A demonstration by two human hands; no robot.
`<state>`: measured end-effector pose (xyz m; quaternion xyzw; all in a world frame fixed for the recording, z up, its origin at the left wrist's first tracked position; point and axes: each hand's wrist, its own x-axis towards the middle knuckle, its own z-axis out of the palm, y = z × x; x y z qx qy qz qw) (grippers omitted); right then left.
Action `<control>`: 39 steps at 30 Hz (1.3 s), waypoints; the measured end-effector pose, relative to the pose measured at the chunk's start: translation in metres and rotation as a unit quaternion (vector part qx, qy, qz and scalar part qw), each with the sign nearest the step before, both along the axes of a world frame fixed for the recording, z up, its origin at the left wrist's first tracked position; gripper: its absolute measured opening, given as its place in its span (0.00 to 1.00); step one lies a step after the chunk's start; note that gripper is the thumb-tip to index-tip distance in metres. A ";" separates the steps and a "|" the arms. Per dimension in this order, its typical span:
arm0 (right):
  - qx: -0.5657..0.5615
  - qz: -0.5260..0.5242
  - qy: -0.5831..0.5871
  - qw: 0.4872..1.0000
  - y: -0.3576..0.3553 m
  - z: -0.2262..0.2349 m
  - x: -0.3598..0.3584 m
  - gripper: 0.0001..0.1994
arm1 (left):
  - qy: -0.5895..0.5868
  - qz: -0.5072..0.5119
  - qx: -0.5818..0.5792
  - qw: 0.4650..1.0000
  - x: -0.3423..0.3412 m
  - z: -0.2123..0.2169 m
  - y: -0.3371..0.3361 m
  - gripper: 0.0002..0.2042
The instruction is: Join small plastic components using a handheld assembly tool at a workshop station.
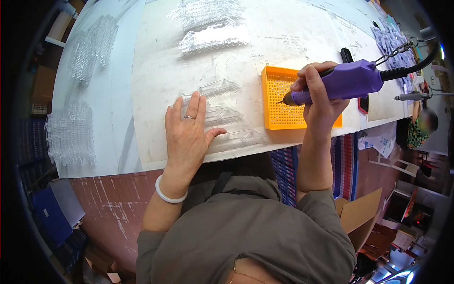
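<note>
My right hand (324,97) is wrapped round a purple electric screwdriver (357,81), which lies almost level. Its dark, pointed tip is over an orange tray (266,111) whose bottom has a grid of small holes; I cannot tell whether the tip touches it. My left hand (187,125) rests palm down with the fingers stretched out and the thumb apart. Under and beside its fingers lie clear plastic pieces with toothed edges, among them one near the fingertips (220,88) and one by the thumb (236,139). The left palm hides part of them.
Stacks of similar clear pieces stand at the far middle (213,38) and on the left (71,135) of the white table (156,61). A black cable (416,66) and a chain run from the screwdriver to the upper right. A cardboard box (362,210) is below the table's right edge. Another person (422,125) is at far right.
</note>
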<state>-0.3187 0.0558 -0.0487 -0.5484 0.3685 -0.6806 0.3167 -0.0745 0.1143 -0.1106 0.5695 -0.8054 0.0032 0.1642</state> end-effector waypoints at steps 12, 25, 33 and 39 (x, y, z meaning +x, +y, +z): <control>0.009 0.054 0.024 0.998 0.002 0.002 0.000 0.02 | 0.027 0.003 -0.005 1.000 0.001 -0.003 -0.001 0.38; -0.117 0.129 -0.031 0.984 -0.019 0.043 0.073 0.04 | 0.086 -0.006 -0.004 0.996 0.011 -0.003 0.003 0.37; -0.030 0.237 -0.059 0.969 -0.041 0.021 0.164 0.06 | 0.119 0.001 0.013 0.993 0.017 -0.005 0.003 0.38; -0.015 0.249 -0.044 0.967 -0.046 0.010 0.182 0.06 | 0.122 0.000 0.024 0.992 0.019 -0.010 0.002 0.40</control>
